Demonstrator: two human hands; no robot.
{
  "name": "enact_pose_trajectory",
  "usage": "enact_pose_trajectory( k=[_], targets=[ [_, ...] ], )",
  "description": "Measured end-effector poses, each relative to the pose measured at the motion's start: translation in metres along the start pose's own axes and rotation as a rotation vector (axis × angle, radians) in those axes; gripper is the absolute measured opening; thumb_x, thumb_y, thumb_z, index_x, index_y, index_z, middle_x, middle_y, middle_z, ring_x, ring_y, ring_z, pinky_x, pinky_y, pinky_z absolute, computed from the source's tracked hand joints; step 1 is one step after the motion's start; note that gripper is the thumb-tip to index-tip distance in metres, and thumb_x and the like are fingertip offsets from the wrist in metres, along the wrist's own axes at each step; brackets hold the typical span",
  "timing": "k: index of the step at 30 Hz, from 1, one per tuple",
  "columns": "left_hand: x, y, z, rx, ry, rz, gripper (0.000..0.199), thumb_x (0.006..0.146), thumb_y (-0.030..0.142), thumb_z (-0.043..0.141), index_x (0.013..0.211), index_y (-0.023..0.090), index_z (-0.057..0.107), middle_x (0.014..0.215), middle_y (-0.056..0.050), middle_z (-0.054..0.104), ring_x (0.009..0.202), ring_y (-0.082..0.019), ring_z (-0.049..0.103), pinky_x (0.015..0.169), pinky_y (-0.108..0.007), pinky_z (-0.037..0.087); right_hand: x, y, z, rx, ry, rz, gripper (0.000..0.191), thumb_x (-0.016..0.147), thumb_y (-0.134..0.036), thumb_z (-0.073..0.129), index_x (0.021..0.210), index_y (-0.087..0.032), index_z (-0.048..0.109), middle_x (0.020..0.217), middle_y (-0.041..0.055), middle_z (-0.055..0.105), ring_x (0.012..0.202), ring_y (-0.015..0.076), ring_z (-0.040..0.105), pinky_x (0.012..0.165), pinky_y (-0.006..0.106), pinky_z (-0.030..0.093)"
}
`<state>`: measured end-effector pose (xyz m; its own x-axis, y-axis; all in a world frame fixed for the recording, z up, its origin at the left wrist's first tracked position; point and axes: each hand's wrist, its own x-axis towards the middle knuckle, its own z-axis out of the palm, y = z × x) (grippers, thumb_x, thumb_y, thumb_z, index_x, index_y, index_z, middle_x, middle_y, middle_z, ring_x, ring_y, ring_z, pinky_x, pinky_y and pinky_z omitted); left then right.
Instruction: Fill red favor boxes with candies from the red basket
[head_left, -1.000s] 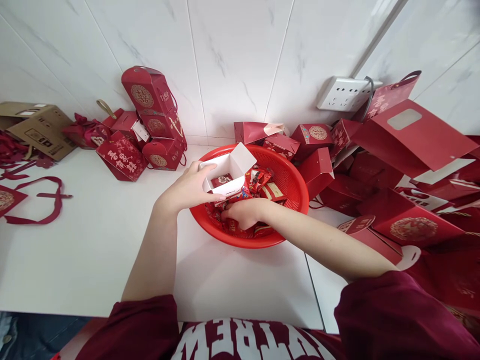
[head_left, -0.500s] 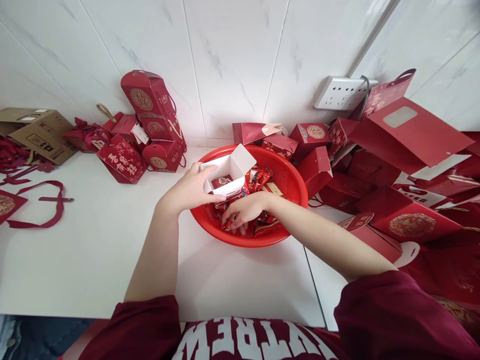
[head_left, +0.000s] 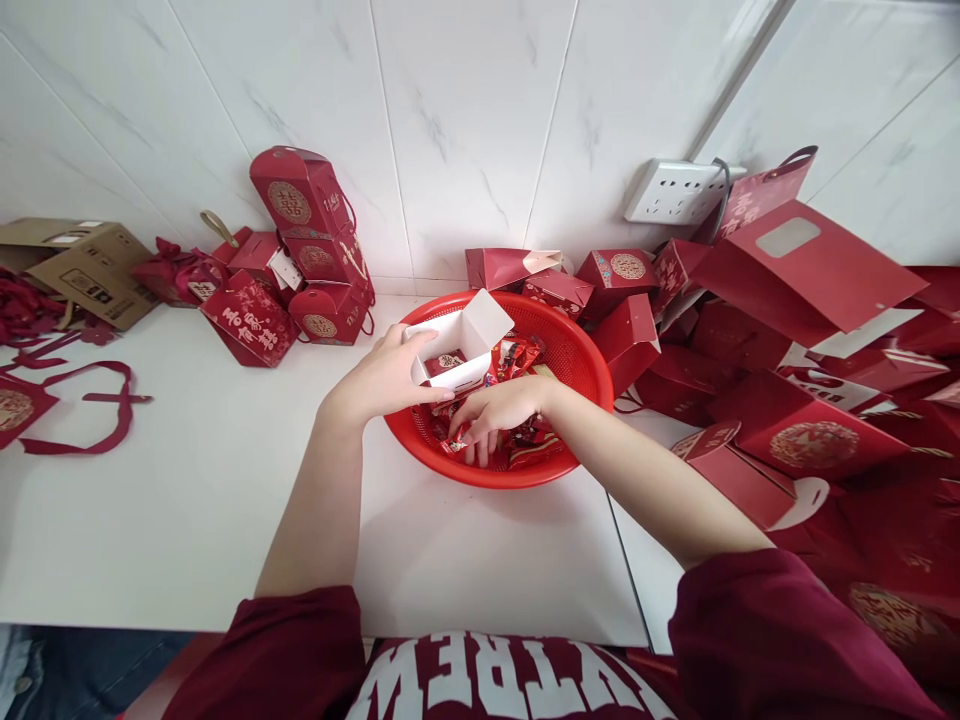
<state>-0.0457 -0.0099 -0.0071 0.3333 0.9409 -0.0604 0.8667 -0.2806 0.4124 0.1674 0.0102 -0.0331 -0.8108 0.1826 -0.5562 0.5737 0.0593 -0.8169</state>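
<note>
The left hand (head_left: pixel 386 378) grips a small open box (head_left: pixel 459 343), white inside, holding it over the 9 o'clock rim of a red basket (head_left: pixel 581 365) that sits on the white table (head_left: pixel 187 500). The thumb lies along the box's near wall and the fingers wrap its far side; a red sweet lies in the bottom of the box. The right hand (head_left: pixel 499 412) is down in the basket at about 6 o'clock, fingers spread and curled into a heap of red-wrapped sweets (head_left: pixel 517 355); whether it has closed on one I cannot tell. The two hands are close together, the right just below and to the 4 o'clock side of the box.

At 10 o'clock from the basket a stack of red gift boxes (head_left: pixel 307 250) stands against the tiled wall, with a brown carton (head_left: pixel 90 270) further out at 9 o'clock and a red ribbon (head_left: pixel 97 410) lying flat on the table. From 12 round to 4 o'clock red boxes and flat red bags (head_left: pixel 810 270) are piled up, under a white wall socket (head_left: pixel 675 190).
</note>
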Motion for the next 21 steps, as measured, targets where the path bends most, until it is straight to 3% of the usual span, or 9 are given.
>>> enact_pose_trajectory(
  k=[3, 6, 8, 13, 15, 18, 20, 21],
  targets=[
    [-0.004, 0.009, -0.004, 0.019, 0.085, 0.131, 0.085, 0.075, 0.065, 0.070, 0.149, 0.032, 0.044, 0.144, -0.008, 0.043, 0.135, -0.032, 0.046, 0.106, -0.041, 0.045, -0.035, -0.010, 0.007, -0.073, 0.183, -0.101, 0.033, 0.093, -0.026, 0.057, 0.121, -0.009, 0.065, 0.108, 0.0151, 0.076, 0.092, 0.0217, 0.075, 0.084, 0.033, 0.057],
    [-0.007, 0.023, -0.005, -0.001, 0.243, 0.306, 0.073, 0.080, 0.054, 0.071, 0.146, 0.032, 0.048, 0.142, -0.006, 0.046, 0.134, -0.028, 0.047, 0.108, -0.037, 0.043, -0.073, -0.014, 0.025, 0.024, 0.355, -0.278, 0.030, 0.095, -0.028, 0.057, 0.118, -0.013, 0.067, 0.108, 0.0112, 0.076, 0.090, 0.0194, 0.075, 0.084, 0.032, 0.059],
    [-0.007, 0.030, -0.002, -0.049, 0.282, 0.353, 0.073, 0.080, 0.051, 0.073, 0.146, 0.031, 0.048, 0.145, -0.007, 0.045, 0.134, -0.028, 0.048, 0.108, -0.036, 0.044, -0.090, -0.014, 0.039, 0.157, 0.441, -0.413, 0.027, 0.095, -0.030, 0.059, 0.116, -0.015, 0.069, 0.102, 0.0083, 0.077, 0.086, 0.0184, 0.075, 0.083, 0.034, 0.061],
    [0.003, 0.036, 0.020, -0.043, 0.105, 0.328, 0.076, 0.077, 0.056, 0.073, 0.146, 0.038, 0.048, 0.154, -0.007, 0.037, 0.139, -0.034, 0.042, 0.106, -0.045, 0.046, -0.100, -0.009, 0.063, 0.392, 0.580, -0.603, 0.031, 0.094, -0.033, 0.065, 0.120, -0.017, 0.069, 0.083, 0.0034, 0.078, 0.071, 0.0174, 0.076, 0.072, 0.032, 0.064],
    [0.007, 0.035, 0.027, -0.009, 0.053, 0.307, 0.084, 0.075, 0.061, 0.074, 0.149, 0.038, 0.044, 0.162, -0.008, 0.026, 0.148, -0.038, 0.029, 0.112, -0.053, 0.038, -0.099, -0.007, 0.066, 0.416, 0.635, -0.614, 0.034, 0.093, -0.034, 0.066, 0.123, -0.018, 0.069, 0.086, 0.0048, 0.079, 0.071, 0.0186, 0.077, 0.071, 0.033, 0.064],
    [0.006, 0.039, 0.028, 0.019, 0.062, 0.333, 0.093, 0.071, 0.067, 0.075, 0.152, 0.035, 0.040, 0.169, -0.008, 0.010, 0.155, -0.041, 0.006, 0.121, -0.064, 0.014, -0.100, -0.004, 0.067, 0.409, 0.725, -0.601, 0.037, 0.093, -0.036, 0.067, 0.126, -0.020, 0.069, 0.093, 0.0066, 0.079, 0.073, 0.0190, 0.077, 0.073, 0.034, 0.065],
    [0.002, 0.045, 0.022, -0.007, 0.149, 0.375, 0.077, 0.079, 0.063, 0.070, 0.146, 0.033, 0.048, 0.168, -0.008, 0.019, 0.154, -0.039, 0.012, 0.122, -0.064, 0.003, -0.101, -0.001, 0.066, 0.402, 0.776, -0.591, 0.038, 0.093, -0.037, 0.067, 0.127, -0.020, 0.069, 0.093, 0.0068, 0.079, 0.073, 0.0186, 0.077, 0.074, 0.033, 0.065],
    [-0.001, 0.049, 0.019, -0.048, 0.212, 0.392, 0.060, 0.085, 0.057, 0.066, 0.138, 0.031, 0.055, 0.162, -0.008, 0.034, 0.150, -0.035, 0.026, 0.123, -0.061, 0.004, -0.101, 0.000, 0.065, 0.400, 0.786, -0.586, 0.038, 0.094, -0.037, 0.067, 0.128, -0.021, 0.069, 0.094, 0.0068, 0.079, 0.073, 0.0186, 0.077, 0.074, 0.033, 0.065]
  ],
)
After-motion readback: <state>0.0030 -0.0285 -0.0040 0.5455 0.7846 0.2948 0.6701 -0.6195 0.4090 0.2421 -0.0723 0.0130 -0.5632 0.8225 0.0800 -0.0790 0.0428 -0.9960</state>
